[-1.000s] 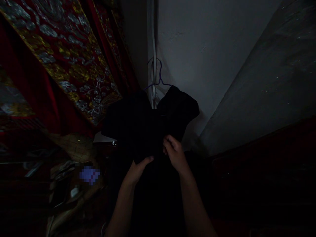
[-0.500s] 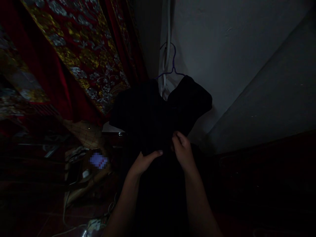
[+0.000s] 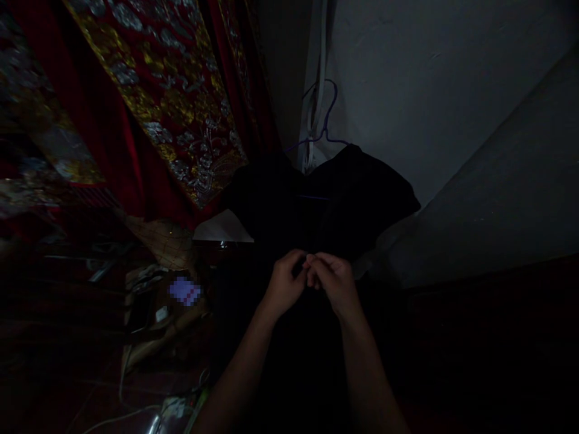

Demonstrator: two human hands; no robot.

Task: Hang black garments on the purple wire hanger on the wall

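A black short-sleeved garment [image 3: 362, 193] hangs on a thin purple hanger [image 3: 326, 129] against the wall. At the middle of its front, my left hand [image 3: 288, 280] and my right hand [image 3: 333, 278] meet with their fingertips close together. Both hands are closed in a pinch on the dark cloth of the garment. Its neckline droops open above them. The exact bit of cloth between the fingers is too dark to make out, and the lower part of the garment merges into shadow.
At the left hangs a red cloth [image 3: 140, 163] with gold and silver decoration. Below it, a low stand or box [image 3: 149, 349] holds small items, including a blurred blue patch. Cables [image 3: 122, 416] lie on the floor. A pale pipe [image 3: 322, 54] runs down the wall [image 3: 420, 90].
My left hand has moved up and right to meet my right hand, its fingers now curled in. The garment's right sleeve is spread wider, and the view has shifted slightly.
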